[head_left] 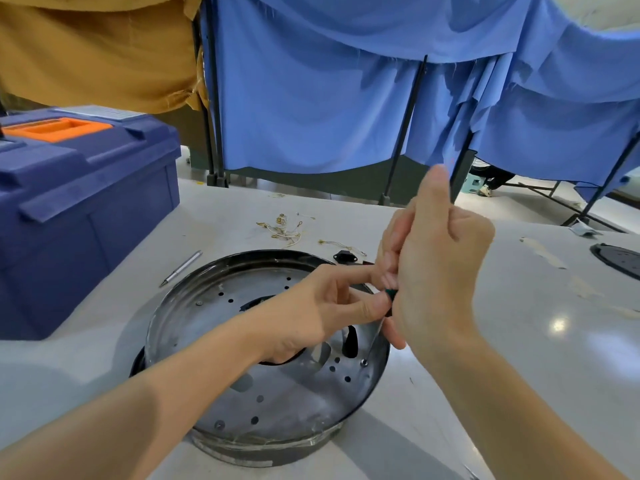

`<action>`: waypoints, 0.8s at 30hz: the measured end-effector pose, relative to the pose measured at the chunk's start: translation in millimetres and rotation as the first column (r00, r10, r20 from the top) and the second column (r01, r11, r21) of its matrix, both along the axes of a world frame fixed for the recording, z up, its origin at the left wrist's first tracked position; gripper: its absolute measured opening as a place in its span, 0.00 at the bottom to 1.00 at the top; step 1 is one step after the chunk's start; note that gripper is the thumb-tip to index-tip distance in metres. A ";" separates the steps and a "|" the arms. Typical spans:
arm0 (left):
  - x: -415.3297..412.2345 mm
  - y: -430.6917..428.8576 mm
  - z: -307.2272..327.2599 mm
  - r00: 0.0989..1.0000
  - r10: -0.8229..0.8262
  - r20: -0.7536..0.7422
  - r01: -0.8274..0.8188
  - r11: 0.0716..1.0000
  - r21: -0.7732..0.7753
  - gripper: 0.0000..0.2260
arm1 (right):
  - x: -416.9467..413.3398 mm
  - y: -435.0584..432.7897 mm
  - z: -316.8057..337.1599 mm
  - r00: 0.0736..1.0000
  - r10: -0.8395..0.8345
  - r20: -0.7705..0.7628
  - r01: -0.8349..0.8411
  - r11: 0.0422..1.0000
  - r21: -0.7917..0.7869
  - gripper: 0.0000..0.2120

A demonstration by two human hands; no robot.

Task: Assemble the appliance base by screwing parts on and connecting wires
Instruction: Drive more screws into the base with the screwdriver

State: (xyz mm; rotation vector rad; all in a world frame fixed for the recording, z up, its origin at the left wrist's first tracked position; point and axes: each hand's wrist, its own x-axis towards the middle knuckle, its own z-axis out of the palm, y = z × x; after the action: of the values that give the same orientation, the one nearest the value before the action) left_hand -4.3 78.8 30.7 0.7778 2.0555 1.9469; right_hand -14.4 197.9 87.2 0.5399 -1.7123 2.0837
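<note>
While the right hand curls round the screwdriver handle, the left hand pinches its shaft, probably steadying the tip on a screw just below, in the appliance base.

The appliance base in front of me is bare sheet metal, smooth and bright enough to mirror, dulled by smears in patches, with a glossy black rim. My screwdriver has a thin shiny metal shaft and a dark green plastic grip. The table is smooth, white and glossy. The toolbox is matt blue plastic with an orange plastic handle. The blue curtain and mustard curtain are matt cloth with frayed edges.
</note>
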 end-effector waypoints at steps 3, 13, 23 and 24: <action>-0.7 -2.5 0.8 0.999 0.010 0.030 -0.011 1.000 0.017 0.11 | -17.3 14.1 19.3 0.899 0.380 0.217 -0.412 0.902 0.129 0.33; -5.9 -6.2 -1.7 0.997 0.053 0.047 -0.054 0.998 0.026 0.12 | -18.5 2.8 12.1 0.899 0.383 0.212 -0.389 0.921 -0.017 0.34; -1.6 -2.5 1.0 0.998 0.057 0.020 -0.056 0.997 -0.052 0.15 | -25.5 17.4 27.2 0.838 0.431 0.335 -0.485 0.869 0.095 0.30; -1.8 -1.8 0.9 0.998 0.052 0.019 -0.050 0.996 -0.070 0.15 | -31.2 22.0 31.5 0.776 0.516 0.363 -0.586 0.803 0.109 0.30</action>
State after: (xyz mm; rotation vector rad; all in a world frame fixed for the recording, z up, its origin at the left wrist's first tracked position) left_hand -6.1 77.0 31.6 0.6939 2.1382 1.8905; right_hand -45.6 219.9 118.7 0.9162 -2.1901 2.5082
